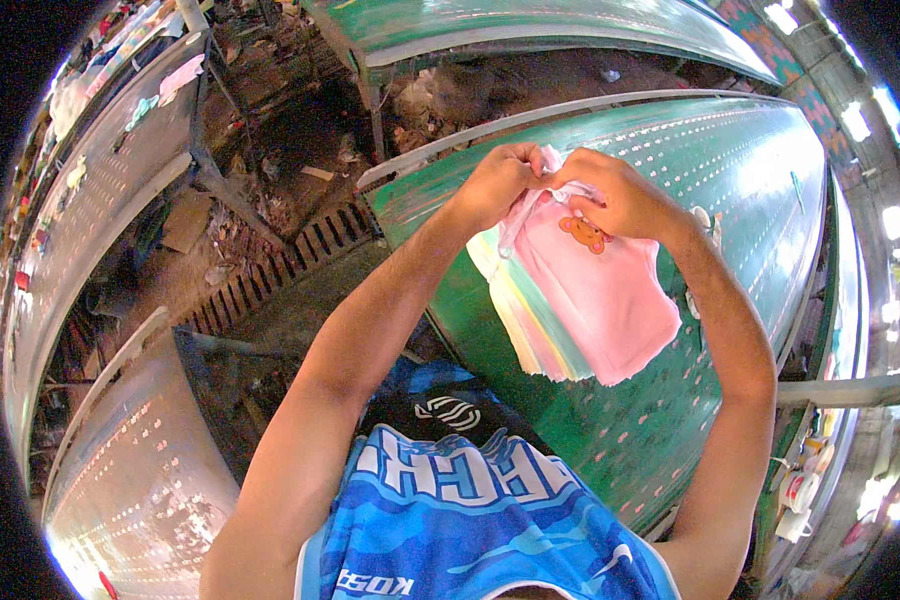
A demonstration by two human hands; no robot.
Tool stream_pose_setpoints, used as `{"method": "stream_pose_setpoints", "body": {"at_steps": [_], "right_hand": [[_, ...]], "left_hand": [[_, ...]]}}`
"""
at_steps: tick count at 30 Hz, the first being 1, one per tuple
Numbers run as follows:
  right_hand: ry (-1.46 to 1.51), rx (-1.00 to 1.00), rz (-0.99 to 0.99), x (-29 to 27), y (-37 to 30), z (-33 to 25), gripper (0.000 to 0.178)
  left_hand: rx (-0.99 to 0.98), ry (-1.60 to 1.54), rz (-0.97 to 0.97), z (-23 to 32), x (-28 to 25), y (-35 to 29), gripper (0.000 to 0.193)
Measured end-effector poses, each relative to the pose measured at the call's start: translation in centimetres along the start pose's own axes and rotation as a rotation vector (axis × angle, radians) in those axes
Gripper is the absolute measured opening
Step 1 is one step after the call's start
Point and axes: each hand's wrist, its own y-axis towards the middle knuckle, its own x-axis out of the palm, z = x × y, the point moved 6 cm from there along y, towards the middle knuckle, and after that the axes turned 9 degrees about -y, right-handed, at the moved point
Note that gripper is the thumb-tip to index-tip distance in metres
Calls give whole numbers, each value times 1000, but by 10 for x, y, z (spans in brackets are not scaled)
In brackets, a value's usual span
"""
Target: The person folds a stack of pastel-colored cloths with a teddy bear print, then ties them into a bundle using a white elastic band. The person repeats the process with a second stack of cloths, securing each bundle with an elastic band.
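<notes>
both hands clenched on pastel baby shirts above green perforated table, littered dirt floor beyond

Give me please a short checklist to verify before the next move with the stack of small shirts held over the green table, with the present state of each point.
1. Left hand grips the top edge of the stack of small shirts: ok.
2. Right hand grips the same top edge, beside the left: ok.
3. Stack hangs in the air, not resting on the green table: ok.
4. Lower edges of the layers aligned: not ok, the pastel layers fan out at the left behind the pink front shirt.
5. Bear patch faces the person: ok.
6. Number of shirts in the stack: cannot tell.
</notes>
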Motion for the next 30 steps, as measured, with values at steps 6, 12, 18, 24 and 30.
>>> {"method": "stream_pose_setpoints", "body": {"at_steps": [6,12,18,24,30], "right_hand": [[-247,-117,72,9,-11,5,31],[-319,-186,130,7,-7,-14,26],[-237,-82,-26,14,-17,-22,19],[-470,-371,63,8,-29,-62,16],[-198,-38,22,24,-33,-58,10]], "left_hand": [[-90,-192,37,1,5,2,17],[-170,-311,62,-2,-4,5,15],[-194,-125,30,-7,-5,12,14],[364,937,194,46,2,15,11],[541,1062,-157,38,41,38,6]]}}
